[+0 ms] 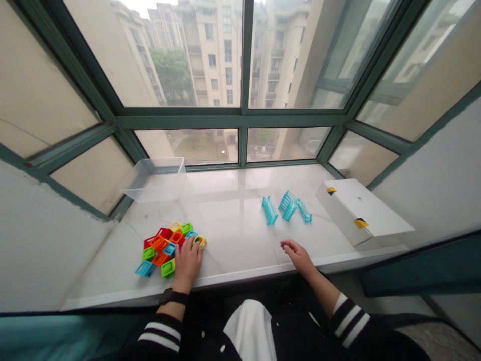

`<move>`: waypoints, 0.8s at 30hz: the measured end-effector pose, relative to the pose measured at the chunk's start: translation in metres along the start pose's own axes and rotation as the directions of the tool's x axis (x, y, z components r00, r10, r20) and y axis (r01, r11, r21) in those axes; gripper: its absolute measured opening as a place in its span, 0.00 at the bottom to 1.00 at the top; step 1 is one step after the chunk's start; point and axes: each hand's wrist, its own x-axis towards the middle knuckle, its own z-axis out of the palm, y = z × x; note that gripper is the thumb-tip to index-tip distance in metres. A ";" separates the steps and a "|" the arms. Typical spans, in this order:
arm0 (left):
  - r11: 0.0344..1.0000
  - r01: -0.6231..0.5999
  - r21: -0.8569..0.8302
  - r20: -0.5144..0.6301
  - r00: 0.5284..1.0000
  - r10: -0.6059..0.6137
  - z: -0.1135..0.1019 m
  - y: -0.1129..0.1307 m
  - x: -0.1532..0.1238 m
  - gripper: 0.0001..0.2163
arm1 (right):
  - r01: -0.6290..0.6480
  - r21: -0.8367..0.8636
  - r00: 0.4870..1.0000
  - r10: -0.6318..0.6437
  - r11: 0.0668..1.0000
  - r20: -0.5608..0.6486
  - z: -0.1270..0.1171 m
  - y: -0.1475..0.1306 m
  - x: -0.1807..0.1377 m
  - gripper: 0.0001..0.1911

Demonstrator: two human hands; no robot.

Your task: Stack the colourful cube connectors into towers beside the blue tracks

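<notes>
My left hand (pixel 189 261) rests on the right side of a pile of colourful plastic square-framed blocks (pixel 160 243), its fingers spread over the pieces. A yellow block (pixel 203 241) lies at its fingertips; whether the fingers grip any piece is partly hidden. The pile mixes red, orange, green, blue and yellow pieces. My right hand (pixel 298 255) hovers near the front edge of the sill, fingers loosely extended with nothing in them. Beyond it lie translucent teal ribbed plastic pieces: one on the left (pixel 269 210), a middle one (pixel 288 205) and a thinner one on the right (pixel 304 211).
A clear plastic bin (pixel 154 193) stands at the back left by the window. On the right sits a white box (pixel 361 210) with yellow-and-black tabs. The white marble-look sill (pixel 229 215) ends in a front edge close to my body, with green window frames behind.
</notes>
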 end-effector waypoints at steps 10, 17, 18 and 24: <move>0.894 -0.145 -0.423 -0.042 0.989 0.141 0.016 0.084 -0.040 0.19 | 0.105 -0.675 0.989 -0.146 0.730 -0.004 0.040 -0.073 0.140 0.41; 0.751 -0.098 -0.653 0.022 0.989 0.148 0.018 0.100 -0.035 0.17 | -0.080 -0.720 0.977 0.198 0.689 0.080 0.048 -0.057 0.171 0.45; 0.725 -0.079 -0.685 0.039 0.989 0.144 0.017 0.102 -0.029 0.16 | -0.075 -0.721 0.977 0.195 0.688 0.085 0.048 -0.056 0.167 0.45; 0.458 0.259 -0.850 0.307 0.951 0.032 0.033 0.133 0.004 0.19 | 0.044 -0.679 0.969 0.135 0.733 0.209 0.071 -0.059 0.111 0.47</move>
